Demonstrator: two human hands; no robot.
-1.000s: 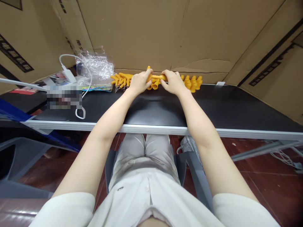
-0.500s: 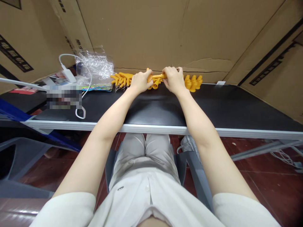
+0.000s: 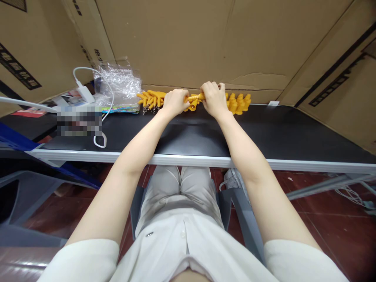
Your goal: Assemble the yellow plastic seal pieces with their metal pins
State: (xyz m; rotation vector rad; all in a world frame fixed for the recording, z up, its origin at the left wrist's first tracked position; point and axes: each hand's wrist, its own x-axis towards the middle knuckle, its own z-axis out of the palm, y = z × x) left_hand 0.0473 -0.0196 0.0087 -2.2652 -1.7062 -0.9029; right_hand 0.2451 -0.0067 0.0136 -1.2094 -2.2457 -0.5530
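My left hand [image 3: 175, 102] is closed, fingertips pressed round the left end of a yellow, ribbed, rod-like plastic piece [image 3: 196, 96] at the back of the table. Closed on that piece's right end is my right hand [image 3: 215, 101], its fingers bent over the top. Just below the rod, between both hands, lie yellow trumpet-shaped parts [image 3: 193, 106], partly covered. Left of my left hand is a heap of yellow branching pieces [image 3: 151, 98] with small metal coils [image 3: 154, 110] hanging at the front. Several yellow knobbly figures [image 3: 239, 103] stand in rows beside my right hand.
Clear crinkled plastic wrap [image 3: 119, 84] lies over colourful flat packs [image 3: 123, 109] at the left. A white charger [image 3: 86, 94] with a looping cable sits beside it. Cardboard panels [image 3: 188, 43] wall the back. The black tabletop [image 3: 293, 133] has a metal front edge [image 3: 194, 159].
The yellow tip that stuck up above my left hand has dropped out of sight as that hand turned slightly. My right hand has shifted a little to the left.
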